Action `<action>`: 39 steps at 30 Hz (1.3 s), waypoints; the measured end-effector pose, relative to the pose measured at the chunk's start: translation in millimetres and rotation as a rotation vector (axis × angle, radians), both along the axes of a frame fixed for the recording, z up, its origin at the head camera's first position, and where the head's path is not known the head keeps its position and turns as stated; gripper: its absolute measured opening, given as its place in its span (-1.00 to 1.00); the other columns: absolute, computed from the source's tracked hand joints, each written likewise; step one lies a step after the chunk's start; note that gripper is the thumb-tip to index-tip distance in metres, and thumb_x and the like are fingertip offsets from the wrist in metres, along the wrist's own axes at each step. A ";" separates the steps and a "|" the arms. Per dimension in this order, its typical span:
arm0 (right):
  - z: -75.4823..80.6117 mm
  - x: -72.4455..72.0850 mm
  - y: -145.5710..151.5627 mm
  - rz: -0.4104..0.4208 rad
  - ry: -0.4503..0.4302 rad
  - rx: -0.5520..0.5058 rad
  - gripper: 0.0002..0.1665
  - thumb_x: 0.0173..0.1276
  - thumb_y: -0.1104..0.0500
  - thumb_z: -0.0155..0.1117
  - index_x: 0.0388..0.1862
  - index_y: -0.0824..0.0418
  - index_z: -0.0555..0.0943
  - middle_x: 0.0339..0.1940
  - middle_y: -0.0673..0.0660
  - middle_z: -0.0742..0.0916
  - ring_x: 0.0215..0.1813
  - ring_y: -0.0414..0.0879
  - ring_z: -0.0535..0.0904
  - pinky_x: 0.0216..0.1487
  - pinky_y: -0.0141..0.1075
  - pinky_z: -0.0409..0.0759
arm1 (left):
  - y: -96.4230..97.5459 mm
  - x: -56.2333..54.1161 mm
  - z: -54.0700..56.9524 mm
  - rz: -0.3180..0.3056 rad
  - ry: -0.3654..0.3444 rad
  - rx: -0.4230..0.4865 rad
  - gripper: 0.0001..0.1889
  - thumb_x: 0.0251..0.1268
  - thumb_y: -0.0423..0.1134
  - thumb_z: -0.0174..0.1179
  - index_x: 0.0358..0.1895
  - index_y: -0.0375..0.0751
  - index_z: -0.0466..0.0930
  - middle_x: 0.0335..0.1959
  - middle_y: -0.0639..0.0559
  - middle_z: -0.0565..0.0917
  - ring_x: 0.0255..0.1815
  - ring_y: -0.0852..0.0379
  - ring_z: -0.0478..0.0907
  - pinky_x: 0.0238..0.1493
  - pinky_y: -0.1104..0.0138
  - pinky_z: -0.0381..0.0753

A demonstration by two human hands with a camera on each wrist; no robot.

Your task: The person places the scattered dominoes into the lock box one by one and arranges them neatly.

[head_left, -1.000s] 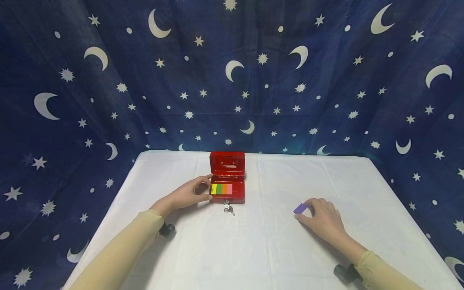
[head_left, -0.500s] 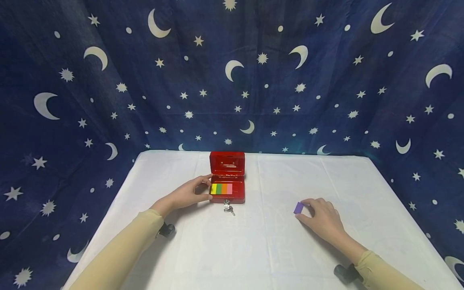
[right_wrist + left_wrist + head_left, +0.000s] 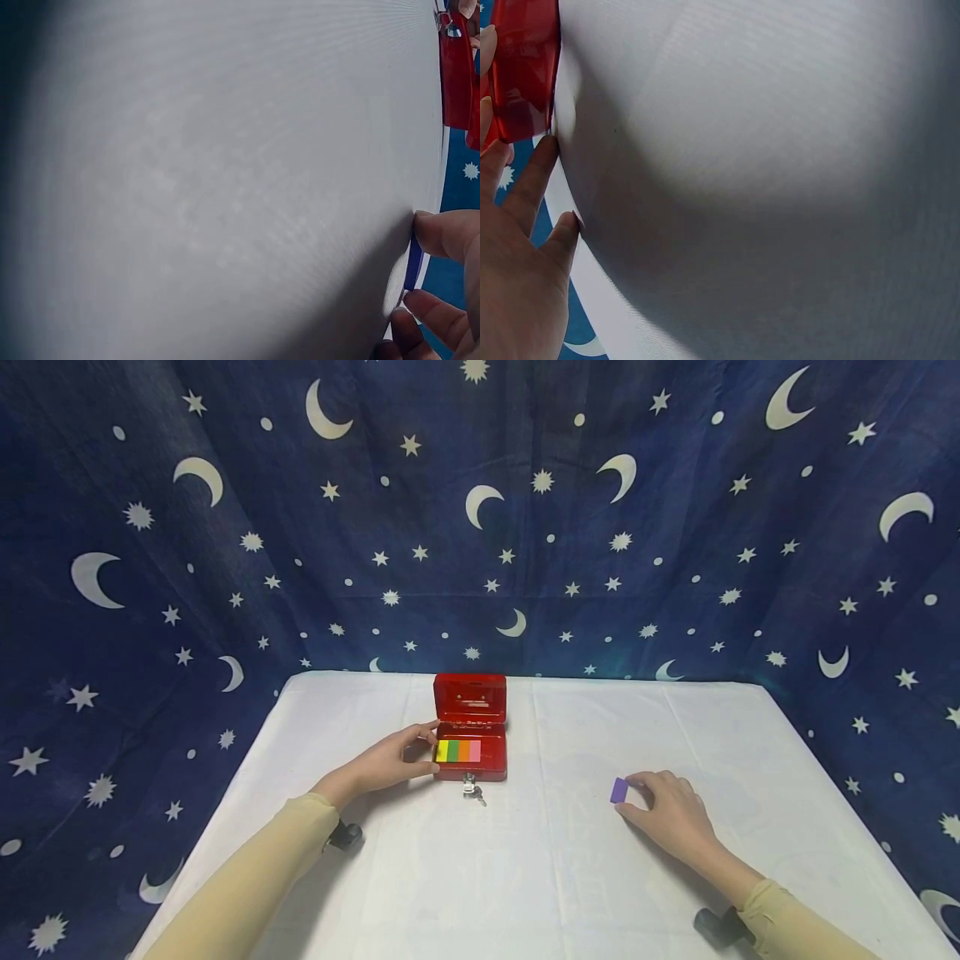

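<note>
An open red cash box (image 3: 492,752) sits toward the back of the table, its lid raised. Inside, at the left, lies a row of small rectangular blocks (image 3: 458,751) in yellow, green, orange and pink. My left hand (image 3: 382,762) holds the box by its left side, thumb at the front corner and forefinger near the hinge. Over to the right, my right hand (image 3: 671,810) pinches a small purple rectangular block (image 3: 618,790) by its ends, between thumb and forefinger. In the right wrist view, a narrow purple face of the block (image 3: 413,264) shows between the fingertips.
A lock with keys (image 3: 472,789) hangs at the front of the box. White cloth (image 3: 487,877) covers the table. Behind it and at the sides hangs a dark blue curtain (image 3: 420,610) with moons and stars.
The purple block has turned in my right fingers, from slanted to more upright in the head view. My right hand has shifted slightly to the right. The left hand and box stay put.
</note>
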State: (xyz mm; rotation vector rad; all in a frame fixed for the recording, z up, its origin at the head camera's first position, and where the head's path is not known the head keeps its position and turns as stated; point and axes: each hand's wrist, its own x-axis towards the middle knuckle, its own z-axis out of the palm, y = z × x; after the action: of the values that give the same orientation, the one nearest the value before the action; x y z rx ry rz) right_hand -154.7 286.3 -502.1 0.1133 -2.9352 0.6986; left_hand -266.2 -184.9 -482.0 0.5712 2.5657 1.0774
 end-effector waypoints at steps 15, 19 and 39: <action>1.2 -1.1 -0.2 -0.004 0.003 0.000 -0.33 0.25 -0.10 0.51 0.18 0.30 0.62 0.03 0.30 0.68 0.06 0.24 0.51 0.06 0.19 0.49 | -0.4 0.1 0.8 0.004 -0.010 0.006 -0.49 0.19 0.14 0.45 0.13 0.15 0.48 0.61 0.25 0.21 0.61 0.04 0.13 0.52 -0.18 0.14; 0.7 -1.6 0.7 -0.003 -0.008 -0.001 -0.35 0.26 -0.08 0.50 0.19 0.29 0.62 0.04 0.31 0.68 0.07 0.24 0.51 0.07 0.19 0.49 | -0.5 0.2 1.2 0.001 -0.009 0.013 -0.49 0.19 0.14 0.45 0.12 0.13 0.48 0.61 0.25 0.21 0.61 0.04 0.13 0.52 -0.18 0.13; 3.0 -0.5 0.2 -0.003 -0.019 0.000 -0.39 0.23 -0.09 0.53 0.14 0.24 0.65 -0.01 0.26 0.69 0.05 0.24 0.53 0.07 0.20 0.50 | -0.2 2.6 4.2 -0.014 0.011 0.004 -0.50 0.21 0.16 0.43 0.12 0.13 0.48 0.61 0.19 0.21 0.62 -0.02 0.12 0.52 -0.20 0.12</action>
State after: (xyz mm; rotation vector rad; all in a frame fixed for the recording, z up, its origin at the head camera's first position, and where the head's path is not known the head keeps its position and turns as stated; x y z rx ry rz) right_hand -155.2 286.5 -499.0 0.1034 -2.9527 0.7036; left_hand -263.5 -185.1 -477.7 0.5964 2.5655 1.0773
